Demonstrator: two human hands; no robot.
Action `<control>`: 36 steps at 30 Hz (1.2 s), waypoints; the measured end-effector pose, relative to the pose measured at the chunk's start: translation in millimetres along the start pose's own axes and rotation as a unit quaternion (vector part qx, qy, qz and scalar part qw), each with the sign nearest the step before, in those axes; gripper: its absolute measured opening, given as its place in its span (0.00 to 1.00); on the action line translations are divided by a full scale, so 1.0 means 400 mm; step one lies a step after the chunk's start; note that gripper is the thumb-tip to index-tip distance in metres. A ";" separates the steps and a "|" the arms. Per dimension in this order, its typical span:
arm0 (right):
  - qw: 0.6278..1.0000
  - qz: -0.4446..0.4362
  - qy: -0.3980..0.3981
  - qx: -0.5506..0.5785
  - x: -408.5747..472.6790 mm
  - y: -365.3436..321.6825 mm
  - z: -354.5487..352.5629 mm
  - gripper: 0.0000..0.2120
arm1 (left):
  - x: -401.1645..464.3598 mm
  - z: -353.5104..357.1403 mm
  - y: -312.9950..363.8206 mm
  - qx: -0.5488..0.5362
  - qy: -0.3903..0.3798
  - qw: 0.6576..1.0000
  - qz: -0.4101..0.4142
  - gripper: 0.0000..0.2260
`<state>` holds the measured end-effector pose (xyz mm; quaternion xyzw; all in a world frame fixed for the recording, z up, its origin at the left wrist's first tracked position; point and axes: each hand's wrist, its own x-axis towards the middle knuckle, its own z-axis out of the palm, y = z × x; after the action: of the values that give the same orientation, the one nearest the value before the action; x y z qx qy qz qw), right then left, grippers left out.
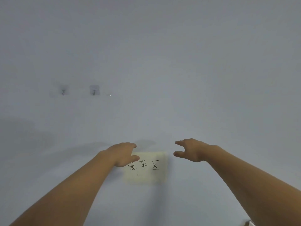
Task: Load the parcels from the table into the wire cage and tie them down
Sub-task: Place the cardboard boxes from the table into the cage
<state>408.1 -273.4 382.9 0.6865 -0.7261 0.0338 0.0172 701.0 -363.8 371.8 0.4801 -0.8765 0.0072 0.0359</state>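
My left hand [124, 154] and right hand [189, 150] reach out loose and hold nothing. I see no parcels or cage, only a wall [162, 62] with a paper sign [146, 167], so I can't tell how parcels will handle.

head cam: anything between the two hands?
Head view: only bare wall separates the left hand and right hand. The handwritten paper note sits just below, its left edge under the left hand.

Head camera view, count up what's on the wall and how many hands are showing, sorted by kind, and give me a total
Adhesive wall hooks: 2, left hook, right hook
Handwritten paper sign: 1
Hands: 2, left hand, right hand
Total: 5
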 end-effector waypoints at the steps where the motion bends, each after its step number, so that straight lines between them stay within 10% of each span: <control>1: 1.000 0.006 -0.003 -0.004 -0.006 -0.001 0.003 0.35 | 0.000 0.004 -0.001 0.001 -0.002 1.000 0.003 0.31; 16: 0.986 0.163 -0.033 -0.030 -0.263 0.082 0.050 0.35 | 0.059 0.056 0.112 -0.001 0.013 0.993 0.114 0.32; 36: 0.900 0.434 -0.029 -0.011 -1.117 0.479 -0.015 0.37 | -0.110 0.098 0.959 -0.001 -0.012 0.934 0.357 0.33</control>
<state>242.1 182.4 352.3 0.3040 -0.9525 0.0102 -0.0130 399.4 -122.1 337.9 0.1354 -0.9905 0.0129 0.0211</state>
